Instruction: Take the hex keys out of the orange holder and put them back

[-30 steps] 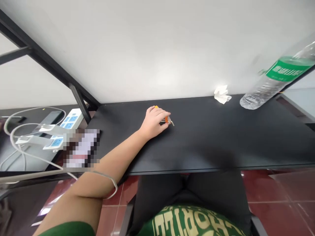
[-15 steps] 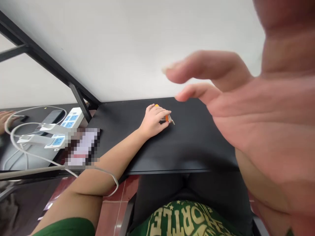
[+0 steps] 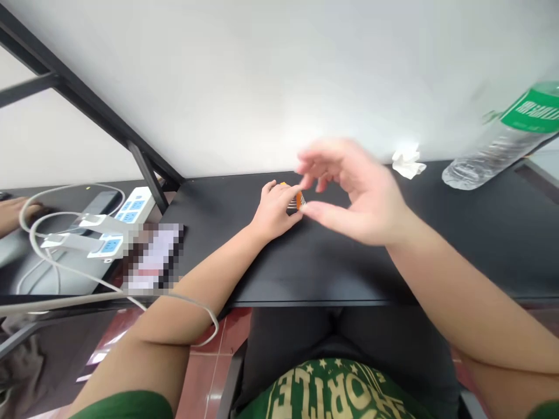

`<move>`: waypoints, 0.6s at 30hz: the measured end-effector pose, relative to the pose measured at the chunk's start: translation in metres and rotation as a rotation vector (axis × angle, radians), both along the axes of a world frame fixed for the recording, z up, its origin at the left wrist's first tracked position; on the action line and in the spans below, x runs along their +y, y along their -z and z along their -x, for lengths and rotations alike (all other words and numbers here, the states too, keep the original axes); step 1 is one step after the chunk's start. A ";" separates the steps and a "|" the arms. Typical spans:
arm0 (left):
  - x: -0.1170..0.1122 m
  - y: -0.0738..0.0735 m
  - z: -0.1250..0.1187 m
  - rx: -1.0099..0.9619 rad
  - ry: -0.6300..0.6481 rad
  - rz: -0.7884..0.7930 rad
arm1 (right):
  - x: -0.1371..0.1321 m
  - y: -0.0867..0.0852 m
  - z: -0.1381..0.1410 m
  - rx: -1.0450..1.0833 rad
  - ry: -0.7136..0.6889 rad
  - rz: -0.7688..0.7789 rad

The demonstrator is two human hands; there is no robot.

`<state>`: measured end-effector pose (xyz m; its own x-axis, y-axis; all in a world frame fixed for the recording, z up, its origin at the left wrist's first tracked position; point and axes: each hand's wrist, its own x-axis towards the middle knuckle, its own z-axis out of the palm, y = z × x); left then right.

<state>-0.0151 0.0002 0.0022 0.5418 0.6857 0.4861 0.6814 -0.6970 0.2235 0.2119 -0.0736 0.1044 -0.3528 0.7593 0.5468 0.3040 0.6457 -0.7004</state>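
Note:
My left hand [image 3: 276,212] lies on the black table, fingers curled over a small orange and yellow object [image 3: 299,201] with thin pale bars. Most of that object is hidden under the fingers, so its kind cannot be made out. Just to its right, my right hand [image 3: 364,195] hangs above the table, slightly blurred. Its thumb and fingers are apart around empty space, with the fingertips close to the object's right end in this view.
A plastic bottle [image 3: 502,139] with a green label and a crumpled white tissue [image 3: 408,162] are at the right by the wall. On the left are a white power strip [image 3: 133,212], a looping cable [image 3: 65,270], a pixelated phone-like item [image 3: 155,256] and another person's hand [image 3: 20,215].
My right hand has moved away from the camera, down and left toward the orange object. The bottle and tissue have come into view. My left hand stays on the object.

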 end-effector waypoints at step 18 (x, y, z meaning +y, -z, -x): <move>-0.002 -0.002 0.003 0.041 -0.131 -0.190 | 0.053 0.093 0.025 0.392 -0.090 0.956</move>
<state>-0.0180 -0.0021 0.0037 0.4767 0.6495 0.5924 0.7744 -0.6291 0.0667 0.1868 -0.0201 0.0116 -0.3566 0.9165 -0.1812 -0.0771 -0.2222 -0.9719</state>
